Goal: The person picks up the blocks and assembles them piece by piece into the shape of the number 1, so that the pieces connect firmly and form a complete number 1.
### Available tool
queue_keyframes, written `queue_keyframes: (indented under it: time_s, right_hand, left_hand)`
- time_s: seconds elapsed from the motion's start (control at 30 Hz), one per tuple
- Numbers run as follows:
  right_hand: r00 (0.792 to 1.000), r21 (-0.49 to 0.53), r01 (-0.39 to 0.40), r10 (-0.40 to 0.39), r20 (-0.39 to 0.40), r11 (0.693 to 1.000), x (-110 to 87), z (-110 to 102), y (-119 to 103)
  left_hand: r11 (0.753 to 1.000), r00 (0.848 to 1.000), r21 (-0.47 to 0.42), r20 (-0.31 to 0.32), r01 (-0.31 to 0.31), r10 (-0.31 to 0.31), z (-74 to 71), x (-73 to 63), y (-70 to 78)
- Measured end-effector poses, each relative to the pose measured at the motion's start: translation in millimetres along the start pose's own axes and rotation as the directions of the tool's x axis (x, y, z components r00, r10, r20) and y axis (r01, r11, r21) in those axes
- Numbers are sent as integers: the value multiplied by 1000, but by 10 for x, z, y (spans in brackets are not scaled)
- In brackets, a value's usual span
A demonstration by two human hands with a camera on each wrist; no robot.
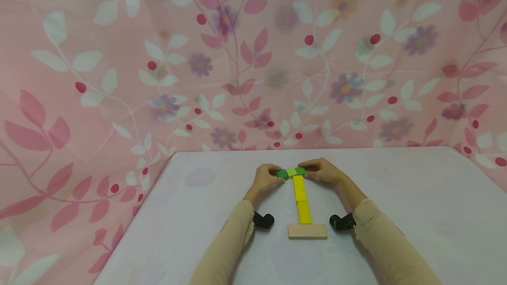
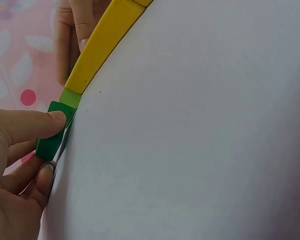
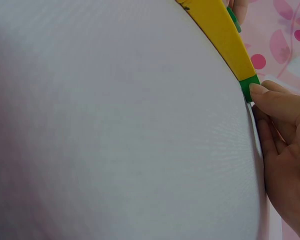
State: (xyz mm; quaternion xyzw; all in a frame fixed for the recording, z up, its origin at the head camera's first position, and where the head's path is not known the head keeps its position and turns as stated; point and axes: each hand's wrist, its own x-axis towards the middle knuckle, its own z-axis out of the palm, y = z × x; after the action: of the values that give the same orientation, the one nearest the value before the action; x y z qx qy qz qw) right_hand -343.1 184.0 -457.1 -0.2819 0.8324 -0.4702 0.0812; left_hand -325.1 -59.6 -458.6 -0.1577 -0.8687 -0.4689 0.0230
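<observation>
Two yellow blocks (image 1: 301, 195) lie end to end in a column on the table. Across their far end sits a light green block (image 1: 291, 172), with a dark green block on either side. My left hand (image 1: 267, 178) pinches the left dark green block (image 2: 51, 142) between thumb and fingers; it is slightly tilted against its neighbour. At the other side, my right hand (image 1: 324, 171) pinches the right dark green block (image 3: 248, 86) with thumb and fingers. A plain wooden block (image 1: 307, 231) lies crosswise at the near end of the yellow column.
A pale cloth covers the table (image 1: 198, 214). Behind it hangs a pink floral curtain (image 1: 253, 78). Black wrist cameras stick out from the left (image 1: 264, 221) and right sleeves, one on each side of the wooden block.
</observation>
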Motion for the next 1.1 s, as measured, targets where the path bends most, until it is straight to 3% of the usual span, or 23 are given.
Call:
queue_keyframes:
  time_s: [0.23,0.4,0.57,0.87,1.1]
  right_hand:
    - [1000,-24,11,-11,-6,1000,10,-6,-5]
    - [1000,-47,1,-2,-9,999,-39,-13,-184]
    - [1000,-57,-11,12,6,998,-83,-23,-336]
    - [1000,-67,-2,1,-16,998,-4,1,-19]
    - [1000,-21,-1,1,-15,1000,3,2,31]
  left_hand:
    - [1000,1000,-12,14,0,0,-13,31,-16]
    - [999,999,-17,26,-46,46,-24,44,-32]
    - [1000,1000,-13,22,7,-6,5,58,-13]
    - [999,1000,50,6,0,0,46,53,21]
    - [999,1000,46,7,-16,16,74,48,21]
